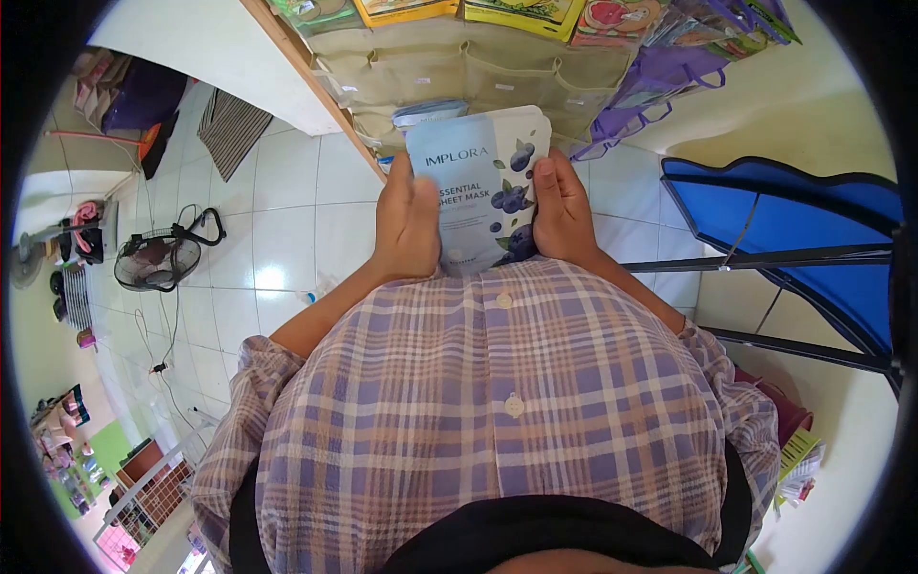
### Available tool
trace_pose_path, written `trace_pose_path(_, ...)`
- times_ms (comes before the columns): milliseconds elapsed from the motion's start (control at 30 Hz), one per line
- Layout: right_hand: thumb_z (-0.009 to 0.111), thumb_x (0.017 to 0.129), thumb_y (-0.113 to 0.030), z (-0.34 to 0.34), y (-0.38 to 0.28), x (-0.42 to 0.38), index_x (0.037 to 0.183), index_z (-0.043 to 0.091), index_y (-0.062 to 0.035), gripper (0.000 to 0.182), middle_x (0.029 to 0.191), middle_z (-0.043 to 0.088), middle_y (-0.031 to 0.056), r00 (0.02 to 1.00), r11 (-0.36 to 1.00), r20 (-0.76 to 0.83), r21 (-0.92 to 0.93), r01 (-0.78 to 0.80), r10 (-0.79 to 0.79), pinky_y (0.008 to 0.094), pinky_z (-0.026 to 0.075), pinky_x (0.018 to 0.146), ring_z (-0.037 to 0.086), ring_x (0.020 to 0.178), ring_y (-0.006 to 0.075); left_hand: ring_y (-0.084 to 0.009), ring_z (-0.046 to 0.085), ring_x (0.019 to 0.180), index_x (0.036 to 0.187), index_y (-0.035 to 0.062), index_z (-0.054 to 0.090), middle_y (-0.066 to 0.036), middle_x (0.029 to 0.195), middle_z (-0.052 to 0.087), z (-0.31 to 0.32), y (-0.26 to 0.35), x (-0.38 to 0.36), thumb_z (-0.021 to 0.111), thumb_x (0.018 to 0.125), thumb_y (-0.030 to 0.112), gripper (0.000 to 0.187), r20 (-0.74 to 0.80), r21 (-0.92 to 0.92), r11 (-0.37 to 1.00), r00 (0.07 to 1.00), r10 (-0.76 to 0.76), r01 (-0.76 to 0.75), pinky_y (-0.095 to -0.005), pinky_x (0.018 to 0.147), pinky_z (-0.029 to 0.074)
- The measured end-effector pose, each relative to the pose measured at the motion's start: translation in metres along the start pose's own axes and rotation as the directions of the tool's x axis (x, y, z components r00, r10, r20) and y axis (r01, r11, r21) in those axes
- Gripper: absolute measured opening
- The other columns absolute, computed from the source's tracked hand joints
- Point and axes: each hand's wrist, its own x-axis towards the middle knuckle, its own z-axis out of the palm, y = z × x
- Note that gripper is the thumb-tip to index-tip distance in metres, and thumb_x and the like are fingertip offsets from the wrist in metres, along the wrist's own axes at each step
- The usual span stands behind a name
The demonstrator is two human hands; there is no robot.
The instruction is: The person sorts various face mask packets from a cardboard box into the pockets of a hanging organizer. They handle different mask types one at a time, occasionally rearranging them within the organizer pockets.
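Note:
Between my two hands is a stack of sheet mask packets (pixel 478 191), held upright in front of my chest. The front packet is pale blue and white, with blueberries printed on its right side and the words IMPLORA and Essential Sheet Mask. My left hand (pixel 409 225) grips the left edge, its thumb over the front. On the right edge my right hand (pixel 562 215) is closed, thumb along the side. The fingers behind the packets are hidden. Just beyond, more packets (pixel 428 113) stick out of a pocket of the beige hanging organizer (pixel 411 77).
Colourful packets (pixel 521 14) fill the organizer's upper row, with purple bags (pixel 660 81) beside it. A blue panel on a black metal frame (pixel 765 263) stands at right. On the tiled floor (pixel 287 230) at left are a black fan (pixel 158 260), its cable and a striped mat (pixel 229 132).

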Motion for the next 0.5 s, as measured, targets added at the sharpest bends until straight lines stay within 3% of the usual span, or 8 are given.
trace_pose_path(67, 0.035, 0.104, -0.033, 0.002, 0.000, -0.001, 0.108, 0.056, -0.0017, 0.038, 0.091, 0.058, 0.0014, 0.998, 0.999, -0.060, 0.035, -0.029, 0.031, 0.0236, 0.041, 0.080, 0.050, 0.085, 0.0071, -0.0142, 0.048, 0.067, 0.096, 0.0004, 0.052, -0.008, 0.075, 0.056, 0.002, 0.001, 0.001, 0.036, 0.102, 0.031, 0.035, -0.007, 0.308, 0.946, 0.994, 0.111, -0.104, -0.0296, 0.063, 0.040)
trace_pose_path(100, 0.035, 0.104, -0.033, 0.004, -0.003, 0.000, 0.108, 0.056, -0.0017, 0.038, 0.091, 0.058, 0.0014, 0.998, 0.999, -0.058, 0.033, -0.031, 0.032, 0.0236, 0.041, 0.080, 0.050, 0.085, 0.0071, -0.0142, 0.048, 0.067, 0.096, 0.0004, 0.052, -0.008, 0.075, 0.056, 0.001, -0.001, 0.003, 0.036, 0.102, 0.031, 0.035, -0.010, 0.306, 0.946, 0.994, 0.110, -0.102, -0.0296, 0.063, 0.040)
trace_pose_path(167, 0.035, 0.104, -0.033, 0.008, -0.013, 0.005, 0.112, 0.053, -0.0010, 0.037, 0.097, 0.058, 0.0008, 0.990, 0.973, -0.089, 0.214, -0.088, 0.109, 0.0212, 0.040, 0.082, 0.050, 0.088, 0.0069, -0.0108, 0.048, 0.072, 0.099, -0.0001, 0.054, -0.005, 0.081, 0.056, 0.000, -0.004, 0.007, 0.035, 0.103, 0.026, 0.032, -0.018, 0.457, 0.887, 0.996, 0.088, -0.070, -0.0251, 0.065, 0.041)
trace_pose_path(300, 0.037, 0.103, -0.030, -0.001, -0.022, 0.018, 0.116, 0.052, 0.0003, 0.036, 0.093, 0.056, 0.0004, 0.995, 0.989, -0.099, 0.145, 0.023, -0.009, 0.0201, 0.039, 0.079, 0.048, 0.084, 0.0060, -0.0104, 0.047, 0.069, 0.094, -0.0002, 0.054, -0.005, 0.077, 0.055, 0.007, -0.004, 0.009, 0.035, 0.103, 0.025, 0.033, 0.004, 0.461, 0.881, 0.993, 0.116, -0.105, -0.0252, 0.062, 0.040)
trace_pose_path(367, 0.040, 0.102, -0.030, -0.005, -0.021, 0.019, 0.109, 0.055, -0.0009, 0.033, 0.076, 0.056, -0.0013, 0.989, 0.989, -0.113, -0.122, 0.080, -0.094, 0.0242, 0.042, 0.061, 0.050, 0.067, 0.0073, -0.0100, 0.046, 0.067, 0.090, 0.0000, 0.053, -0.005, 0.076, 0.054, 0.009, -0.005, 0.007, 0.036, 0.103, 0.025, 0.033, -0.009, 0.479, 0.872, 0.993, 0.121, -0.102, -0.0258, 0.061, 0.040)
trace_pose_path(400, 0.040, 0.102, -0.030, -0.005, -0.020, 0.020, 0.109, 0.055, -0.0009, 0.033, 0.076, 0.056, -0.0013, 0.989, 0.989, -0.116, -0.122, 0.079, -0.094, 0.0242, 0.042, 0.061, 0.050, 0.067, 0.0073, -0.0100, 0.046, 0.067, 0.090, 0.0000, 0.053, -0.005, 0.076, 0.054, 0.007, -0.005, 0.006, 0.036, 0.103, 0.025, 0.033, -0.007, 0.479, 0.872, 0.993, 0.120, -0.102, -0.0258, 0.061, 0.040)
trace_pose_path(467, 0.040, 0.102, -0.031, -0.005, -0.020, 0.022, 0.118, 0.052, -0.0016, 0.035, 0.070, 0.054, -0.0025, 0.980, 0.916, -0.111, -0.385, 0.109, -0.163, 0.0256, 0.042, 0.056, 0.048, 0.059, 0.0071, -0.0103, 0.050, 0.070, 0.102, -0.0005, 0.053, -0.006, 0.079, 0.058, 0.003, -0.007, 0.005, 0.035, 0.103, 0.024, 0.030, 0.042, 0.555, 0.824, 0.993, 0.113, -0.117, -0.0258, 0.063, 0.042)
trace_pose_path(500, 0.040, 0.102, -0.031, -0.003, -0.021, 0.022, 0.118, 0.052, -0.0016, 0.035, 0.070, 0.054, -0.0025, 0.980, 0.916, -0.110, -0.387, 0.110, -0.164, 0.0256, 0.042, 0.056, 0.048, 0.059, 0.0071, -0.0103, 0.050, 0.070, 0.102, -0.0005, 0.053, -0.006, 0.079, 0.058, 0.004, -0.007, 0.005, 0.035, 0.103, 0.024, 0.030, 0.041, 0.554, 0.824, 0.993, 0.114, -0.117, -0.0258, 0.063, 0.042)
